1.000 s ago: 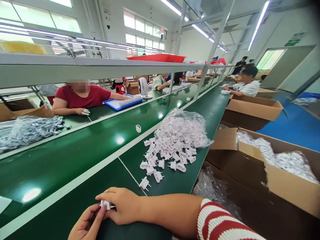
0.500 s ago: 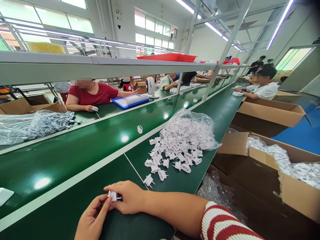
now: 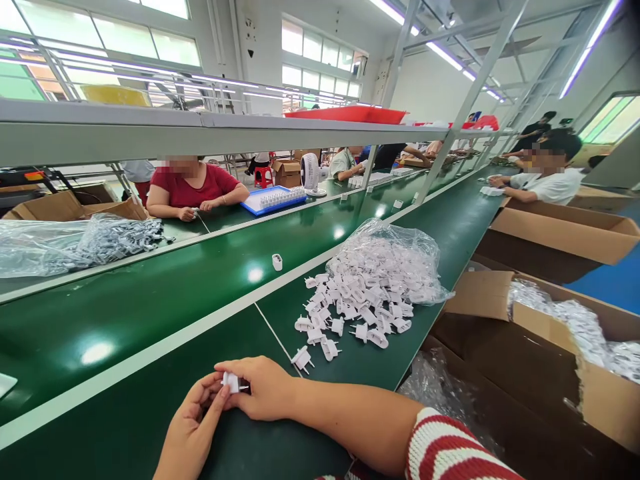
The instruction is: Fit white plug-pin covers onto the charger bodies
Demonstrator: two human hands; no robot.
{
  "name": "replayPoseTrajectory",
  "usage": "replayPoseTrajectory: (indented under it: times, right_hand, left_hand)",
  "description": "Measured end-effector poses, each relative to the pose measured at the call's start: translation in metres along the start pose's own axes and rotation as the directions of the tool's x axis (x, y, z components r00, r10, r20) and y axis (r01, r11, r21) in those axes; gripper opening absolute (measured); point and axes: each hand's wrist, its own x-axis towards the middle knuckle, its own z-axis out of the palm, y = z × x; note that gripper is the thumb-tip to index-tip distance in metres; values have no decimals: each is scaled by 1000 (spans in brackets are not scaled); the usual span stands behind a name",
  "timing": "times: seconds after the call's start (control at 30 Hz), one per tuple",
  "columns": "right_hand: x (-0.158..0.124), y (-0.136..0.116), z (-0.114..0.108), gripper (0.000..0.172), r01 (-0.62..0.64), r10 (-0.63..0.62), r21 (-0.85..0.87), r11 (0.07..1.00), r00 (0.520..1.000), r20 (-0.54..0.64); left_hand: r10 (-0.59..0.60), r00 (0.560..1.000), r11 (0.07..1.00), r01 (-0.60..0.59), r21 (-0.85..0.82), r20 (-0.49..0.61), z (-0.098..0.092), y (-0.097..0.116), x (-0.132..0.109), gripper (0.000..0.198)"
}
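A small white plug piece [image 3: 231, 382], its two metal pins pointing right, is pinched between both hands just above the near edge of the green worktop [image 3: 125, 427]. The right hand [image 3: 265, 390] closes on it from above with thumb and forefinger; the left hand [image 3: 193, 427] comes up from below, its fingertips curled onto the piece's left end. A red-and-white striped sleeve [image 3: 450, 447] covers the right upper arm at the near right corner.

Just beyond the right hand, one loose plug [image 3: 302, 359] lies on the worktop. Behind it a heap of like plugs [image 3: 350, 310] spills from a clear plastic bag [image 3: 395, 260] towards the right edge. A white line divides the worktop from the conveyor belt [image 3: 175, 293], where a single white part [image 3: 277, 262] sits alone.

Off the right edge stand open cardboard boxes [image 3: 550, 333] holding bagged parts. Across the belt, on the far worktop, lie a bag of grey parts [image 3: 75, 243], a blue tray [image 3: 273, 200] and a small fan [image 3: 311, 175], with a person in a red shirt [image 3: 193, 187] seated there.
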Motion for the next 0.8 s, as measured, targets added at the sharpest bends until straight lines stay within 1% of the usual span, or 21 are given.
replayPoseTrajectory:
  times: [0.1, 0.17, 0.23, 0.3, 0.37, 0.47, 0.6, 0.8]
  right_hand:
    - [-1, -4, -3, 64, -52, 52, 2, 999, 999, 2]
    - [-1, -7, -4, 66, -83, 82, 25, 996, 996, 19]
    - [-2, -10, -5, 66, -113, 111, 63, 992, 993, 39]
    - [-4, -13, -4, 60, -145, 141, 101, 984, 989, 49]
    - [-7, -13, -2, 50, -170, 164, 127, 977, 985, 58]
    - [-8, -8, 0, 40, -187, 176, 150, 971, 981, 87]
    - [-7, -2, 1, 42, -223, 204, 163, 961, 971, 127]
    - [-5, 2, -1, 48, -237, 220, 131, 963, 966, 134]
  left_hand:
    - [20, 999, 999, -21, 25, 27, -2, 1, 1, 57]
    - [47, 999, 998, -47, 45, 14, -2, 5, 1, 51]
    - [76, 997, 997, -75, 30, -10, -1, 10, -1, 45]
    - [98, 995, 993, -98, -69, -6, 2, 15, -3, 40]
    - [115, 993, 972, -109, -207, 14, 6, 19, -3, 38]
    - [119, 993, 942, -117, -315, -13, 9, 17, -1, 42]
    - [132, 990, 921, -138, -364, -41, 8, 8, 1, 48]
    - [187, 981, 911, -193, -363, -54, 7, 5, -3, 41]
